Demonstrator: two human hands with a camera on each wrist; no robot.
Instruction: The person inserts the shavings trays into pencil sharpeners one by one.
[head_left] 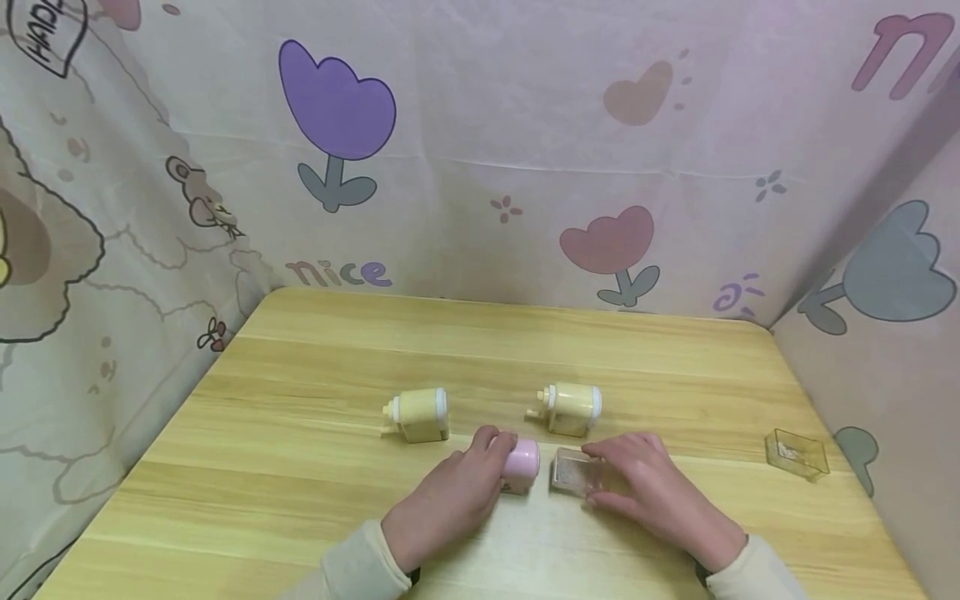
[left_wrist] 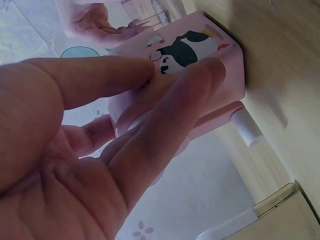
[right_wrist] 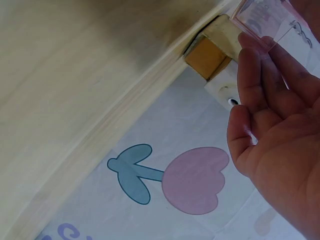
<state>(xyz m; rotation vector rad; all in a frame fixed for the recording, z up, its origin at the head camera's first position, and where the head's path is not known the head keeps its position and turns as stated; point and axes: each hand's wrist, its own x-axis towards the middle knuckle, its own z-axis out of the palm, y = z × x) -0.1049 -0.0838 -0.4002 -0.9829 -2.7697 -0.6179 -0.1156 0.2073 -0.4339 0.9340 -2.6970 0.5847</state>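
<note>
My left hand (head_left: 457, 492) grips a pink pencil sharpener (head_left: 522, 463) near the middle of the table. In the left wrist view, the sharpener's side (left_wrist: 220, 47) carries a printed cartoon animal, and the thumb and fingers lie along its body. Just to the right, my right hand (head_left: 641, 479) pinches a clear, pink-tinted shavings drawer (head_left: 573, 473) between thumb and fingers. A small gap separates drawer and pink sharpener. The right wrist view shows the drawer's clear wall (right_wrist: 255, 22) at the fingertips, with a yellow sharpener (right_wrist: 222, 37) behind it.
Beyond the hands stand two yellow crank sharpeners, one on the left (head_left: 422, 415) and one on the right (head_left: 573, 408). A clear yellow drawer (head_left: 797, 455) lies by the right edge of the wooden table (head_left: 300, 358). Printed cloth (head_left: 480, 108) hangs behind and at both sides.
</note>
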